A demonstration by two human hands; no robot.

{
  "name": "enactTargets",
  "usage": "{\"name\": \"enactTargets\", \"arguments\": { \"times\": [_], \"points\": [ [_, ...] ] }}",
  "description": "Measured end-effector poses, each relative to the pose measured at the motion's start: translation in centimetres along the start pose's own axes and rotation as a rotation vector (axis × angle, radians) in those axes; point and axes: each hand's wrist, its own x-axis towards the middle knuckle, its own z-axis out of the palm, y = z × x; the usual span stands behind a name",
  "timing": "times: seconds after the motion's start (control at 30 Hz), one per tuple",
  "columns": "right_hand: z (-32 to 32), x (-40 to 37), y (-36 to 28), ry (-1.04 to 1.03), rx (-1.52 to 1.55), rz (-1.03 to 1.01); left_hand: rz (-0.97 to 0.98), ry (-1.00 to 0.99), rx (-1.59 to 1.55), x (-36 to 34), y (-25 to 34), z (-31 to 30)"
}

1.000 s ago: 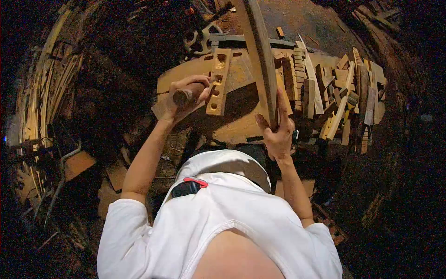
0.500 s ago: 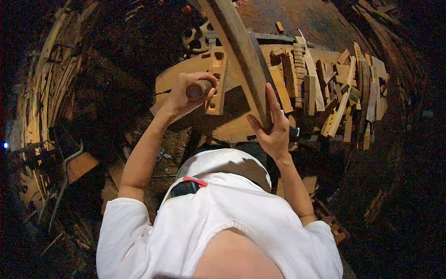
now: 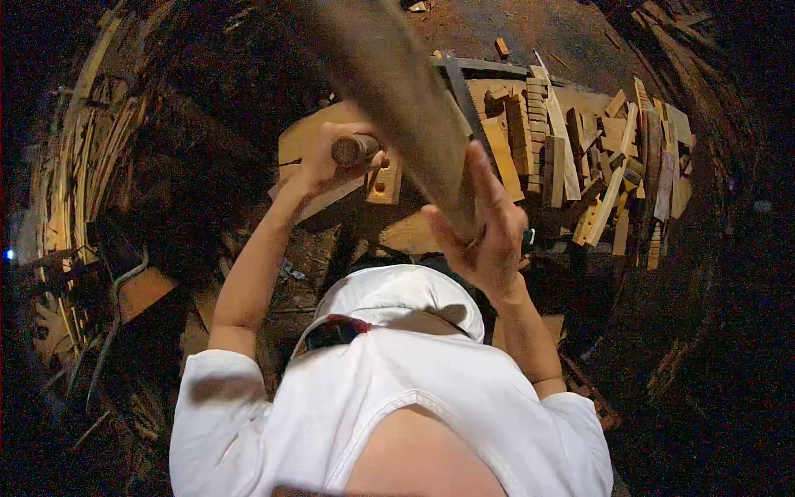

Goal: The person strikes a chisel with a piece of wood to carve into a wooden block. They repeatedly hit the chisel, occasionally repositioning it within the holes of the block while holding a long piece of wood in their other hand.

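My left hand (image 3: 330,164) is closed round an upright, round wooden tool handle (image 3: 355,151), whose end faces up at me. What lies below that handle is hidden. Beside it is a wooden block with holes (image 3: 383,184) on the bench, partly covered by a long wooden beam (image 3: 406,108). My right hand (image 3: 490,236) grips the near end of this beam, thumb on one side and fingers on the other. The beam slants up and left towards the camera and is blurred.
On the right of the bench (image 3: 414,234) lie several wood offcuts and strips (image 3: 592,157). A dark narrow strip (image 3: 464,91) lies behind the beam. Long thin sticks (image 3: 79,182) stand in a heap at the left, near a bent metal rod (image 3: 116,290).
The beam's far end has come up closer to the camera and swung left, now covering more of the holed block. My right hand has tilted with it; my left hand has hardly moved.
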Motion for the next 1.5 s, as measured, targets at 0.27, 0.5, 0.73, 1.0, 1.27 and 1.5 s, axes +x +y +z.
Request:
{"name": "enactTargets", "arguments": {
  "times": [0.27,0.5,0.73,1.0,1.27,1.5],
  "points": [
    [1.2,-1.1,-0.1,-0.202,-0.343,-0.171,-0.185,-0.111,0.014,-0.6,1.6,1.5],
    [2.1,-2.4,0.5,-0.277,-0.27,-0.143,-0.063,-0.061,0.143,-2.5,1.1,3.5],
    [2.7,-3.1,0.2,-0.327,-0.284,-0.16,-0.116,0.015,0.132,-4.4,-0.9,4.5],
    [2.9,-3.5,2.4,-0.063,-0.062,0.031,-0.264,0.309,0.212,-6.4,-5.9,5.6],
    [-0.5,-5.3,5.4,-0.084,-0.059,0.171,-0.161,0.26,0.078,-2.1,2.9,0.8],
    [-0.5,-5.8,5.4,-0.019,-0.001,0.289,-0.297,0.145,0.196,-2.9,4.5,1.2]
  ]
}}
